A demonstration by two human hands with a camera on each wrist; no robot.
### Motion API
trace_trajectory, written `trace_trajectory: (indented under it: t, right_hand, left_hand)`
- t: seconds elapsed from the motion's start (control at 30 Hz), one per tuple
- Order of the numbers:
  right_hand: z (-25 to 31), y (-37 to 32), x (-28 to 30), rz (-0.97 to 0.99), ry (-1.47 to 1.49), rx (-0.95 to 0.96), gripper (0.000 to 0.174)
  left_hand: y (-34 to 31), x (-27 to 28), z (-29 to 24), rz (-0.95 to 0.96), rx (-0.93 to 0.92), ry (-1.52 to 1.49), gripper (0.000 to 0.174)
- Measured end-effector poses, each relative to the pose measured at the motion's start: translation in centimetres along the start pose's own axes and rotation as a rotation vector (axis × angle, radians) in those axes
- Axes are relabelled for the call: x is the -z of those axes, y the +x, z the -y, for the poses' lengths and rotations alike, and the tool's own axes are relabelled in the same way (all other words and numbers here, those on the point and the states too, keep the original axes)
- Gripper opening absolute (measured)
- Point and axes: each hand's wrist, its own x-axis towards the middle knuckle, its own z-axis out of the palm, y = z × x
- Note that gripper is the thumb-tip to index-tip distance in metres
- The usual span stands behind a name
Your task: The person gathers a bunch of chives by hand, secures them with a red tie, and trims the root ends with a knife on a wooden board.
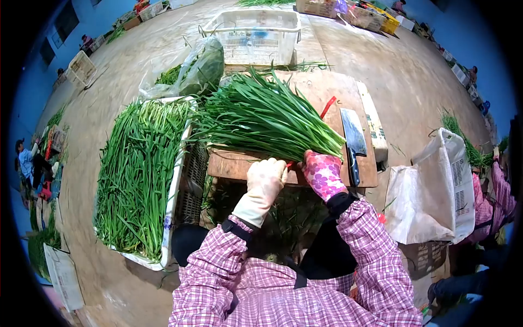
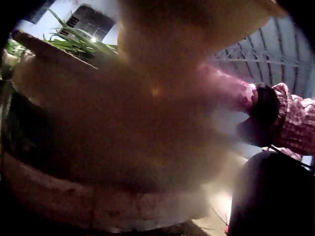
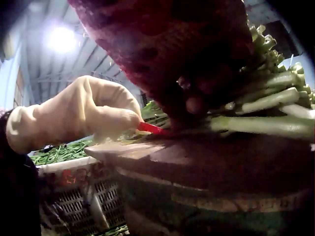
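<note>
A bundle of long green stalks [image 1: 267, 114] lies across the wooden board [image 1: 234, 165], its pale cut ends toward the right. A red strip [image 1: 328, 107] runs beneath it and shows on the far side. The left hand [image 1: 266, 179], in a cream glove, pinches the strip's near end [image 3: 150, 128] at the board's front edge. The right hand [image 1: 325, 173], in a pink flowered glove, is at the bundle's near side by the cut ends; its fingertips are mostly hidden. In the left wrist view the left hand [image 2: 167, 39] is dark and blurred.
A cleaver [image 1: 354, 136] lies on the board right of the bundle, handle toward the body. A crate full of stalks [image 1: 173, 201] stands at left, a plastic bag [image 1: 207, 68] behind it. An empty white crate [image 1: 283, 46] stands beyond the board, another lined crate [image 1: 452, 185] at right.
</note>
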Motion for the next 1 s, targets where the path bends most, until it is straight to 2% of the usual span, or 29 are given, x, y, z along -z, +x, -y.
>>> trace_trajectory:
  t: [0.13,0.17,0.23,0.37,0.47,0.53,0.6,0.67,0.7,0.73,0.77,0.8,0.87,0.93,0.97,1.0]
  right_hand:
    - [-0.4,-0.6,0.6,-0.004,0.075,0.011,0.016]
    - [-0.3,-0.8,1.1,0.057,0.107,-0.012,0.016]
    - [-0.7,-1.3,0.7,0.042,0.19,-0.01,0.012]
    - [-0.9,-1.9,0.7,0.046,0.256,-0.023,0.01]
    - [-0.7,-1.9,0.8,0.039,0.261,-0.022,0.011]
    - [-0.7,-1.9,1.1,0.01,0.3,0.012,0.012]
    - [-0.7,-2.1,3.3,0.102,0.198,-0.041,0.015]
    - [-2.6,-0.8,3.9,-0.124,0.411,-0.25,0.024]
    - [-3.4,0.7,5.1,-0.205,0.232,-0.365,0.03]
    - [-4.2,2.1,7.1,-0.187,0.31,-0.394,0.033]
    - [-4.7,3.8,8.2,-0.08,0.314,-0.5,0.039]
    - [-6.6,5.8,7.7,-0.023,0.404,-0.527,0.051]
    - [-11.0,9.2,3.6,0.0,0.565,-0.42,0.064]
    - [-10.4,10.5,3.4,0.041,0.824,-0.37,0.064]
    - [-10.4,10.9,3.6,0.106,0.899,-0.384,0.049]
    - [-10.2,11.2,3.5,0.113,0.906,-0.403,0.044]
  left_hand:
    - [1.0,0.1,-0.1,0.017,0.104,-0.169,0.008]
    - [1.1,-0.3,0.0,-0.003,0.138,-0.239,0.008]
    - [1.3,-0.7,0.0,-0.011,0.251,-0.387,0.013]
    - [1.1,-0.8,-0.1,0.029,0.274,-0.522,0.02]
    - [0.8,-0.7,0.5,0.03,0.226,-0.529,0.02]
    - [1.0,-0.2,0.7,-0.054,0.243,-0.599,0.018]
    - [1.3,0.2,0.5,-0.039,0.23,-0.59,0.017]
    - [1.6,0.4,0.2,-0.039,0.227,-0.624,0.017]
    - [1.5,0.4,0.2,-0.036,0.23,-0.64,0.016]
    - [1.4,0.3,0.1,-0.035,0.239,-0.654,0.016]
    - [1.4,0.2,0.1,-0.037,0.249,-0.667,0.016]
    - [1.4,0.1,0.0,-0.037,0.259,-0.679,0.015]
    - [1.5,0.3,-0.4,0.029,0.341,-0.704,0.015]
    - [1.7,0.4,-0.5,0.061,0.362,-0.7,0.015]
    - [1.7,0.4,-0.5,0.065,0.343,-0.685,0.014]
    - [1.7,0.4,-0.4,0.07,0.324,-0.671,0.014]
